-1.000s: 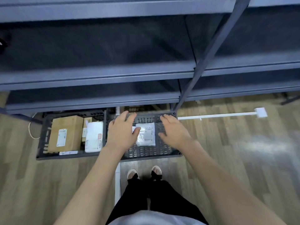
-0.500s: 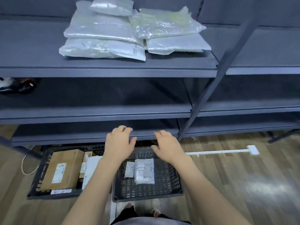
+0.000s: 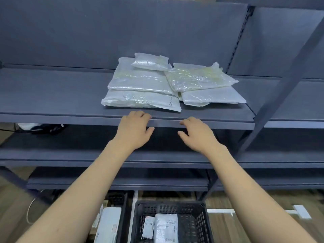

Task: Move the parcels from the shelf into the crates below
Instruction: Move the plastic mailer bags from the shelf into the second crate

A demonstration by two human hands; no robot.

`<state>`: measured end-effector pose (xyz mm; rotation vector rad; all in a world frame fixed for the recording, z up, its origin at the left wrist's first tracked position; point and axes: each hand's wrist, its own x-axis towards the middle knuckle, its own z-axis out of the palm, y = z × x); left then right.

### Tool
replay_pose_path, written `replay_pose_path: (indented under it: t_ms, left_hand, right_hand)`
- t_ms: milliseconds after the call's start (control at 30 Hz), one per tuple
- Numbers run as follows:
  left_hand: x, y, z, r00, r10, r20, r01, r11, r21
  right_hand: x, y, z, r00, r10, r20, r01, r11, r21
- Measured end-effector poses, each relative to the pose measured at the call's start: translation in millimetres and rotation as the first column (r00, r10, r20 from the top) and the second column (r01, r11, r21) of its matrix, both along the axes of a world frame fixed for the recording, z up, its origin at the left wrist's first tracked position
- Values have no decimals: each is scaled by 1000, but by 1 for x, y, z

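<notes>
**A:** Where are the parcels (image 3: 168,85)?

**B:** Piled on the shelf (image 3: 52,102), just behind its front edge. The left hand (image 3: 134,131) and right hand (image 3: 196,135) hover at that edge, fingers loosely spread, holding nothing.

**A:** Best approach?

**B:** Probably take the front bottom-left parcel (image 3: 142,100) with care; others rest on it. The crate (image 3: 201,218) sits below the shelf.

Grey shelf (image 3: 52,95), plastic parcels (image 3: 142,100) piled directly on it
</notes>
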<state>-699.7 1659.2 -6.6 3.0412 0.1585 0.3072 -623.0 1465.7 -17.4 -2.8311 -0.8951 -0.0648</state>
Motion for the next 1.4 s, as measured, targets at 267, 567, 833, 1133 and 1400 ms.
replay_pose_path:
  t_ms: [267, 567, 833, 1133, 1400]
  left_hand:
    - [91, -1, 59, 994, -30, -103, 53, 973, 223]
    - [190, -32, 74, 980, -36, -194, 92, 952, 291]
    - [234, -52, 45, 960, 25, -277, 54, 960, 275]
    - [235, -53, 24, 999, 12, -47, 2, 959, 282]
    - [175, -66, 26, 989, 9, 151, -8, 1000, -5]
  right_hand:
    - [90, -17, 62, 993, -66, 94, 71, 996, -52]
    - [192, -66, 65, 971, -118, 207, 180, 934, -310]
    - [250, -63, 53, 961, -72, 268, 183, 892, -414]
    - [255, -64, 38, 970, -42, 241, 117, 945, -307]
    - [199, -81, 35, 979, -111, 169, 106, 994, 36]
